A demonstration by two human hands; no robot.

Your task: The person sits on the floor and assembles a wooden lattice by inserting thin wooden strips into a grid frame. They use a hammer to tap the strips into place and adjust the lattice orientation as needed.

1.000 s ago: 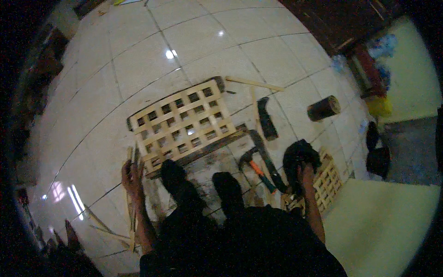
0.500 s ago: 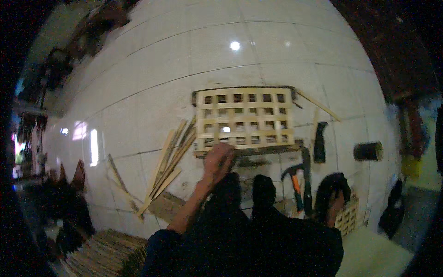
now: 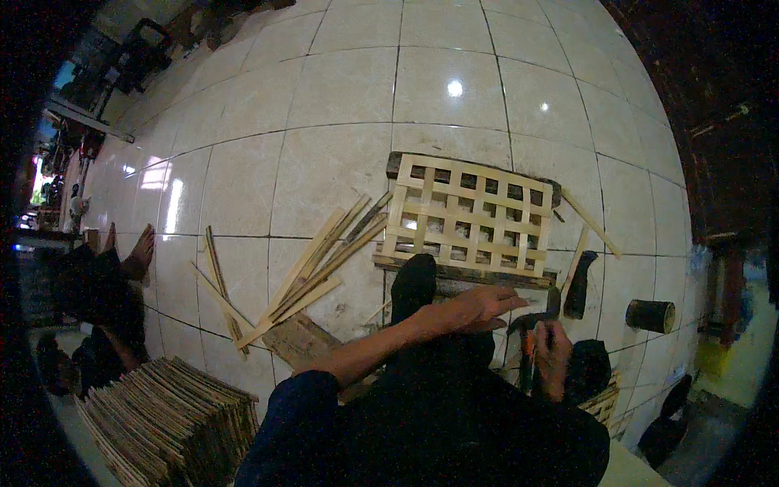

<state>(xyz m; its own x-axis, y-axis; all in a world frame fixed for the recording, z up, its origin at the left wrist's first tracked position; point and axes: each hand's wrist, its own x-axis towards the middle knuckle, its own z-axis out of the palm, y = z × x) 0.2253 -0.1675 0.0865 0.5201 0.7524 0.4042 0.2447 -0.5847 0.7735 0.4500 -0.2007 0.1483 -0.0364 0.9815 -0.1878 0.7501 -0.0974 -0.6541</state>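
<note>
A square bamboo lattice (image 3: 471,219) lies flat on the tiled floor, resting on dark wooden bars. My left hand (image 3: 480,308) hovers just in front of its near edge, fingers stretched out and holding nothing. My right hand (image 3: 552,357) is lower and to the right, curled around an orange-handled tool (image 3: 527,345) whose dark head points toward the lattice. My dark-socked foot (image 3: 414,280) touches the lattice's front bar. A fan of loose bamboo strips (image 3: 324,264) lies to the left of the lattice.
A stack of bamboo strips (image 3: 162,414) sits at lower left. Right of the lattice lie a dark-handled blade (image 3: 580,284) and a short bamboo cylinder (image 3: 649,315). A smaller lattice (image 3: 604,402) is by my right knee. Another person's foot (image 3: 138,252) rests at the far left.
My left hand has left the loose strips on the left and swung right, to the lattice's near edge. My right hand has closed on the orange-handled tool. The view has shifted.
</note>
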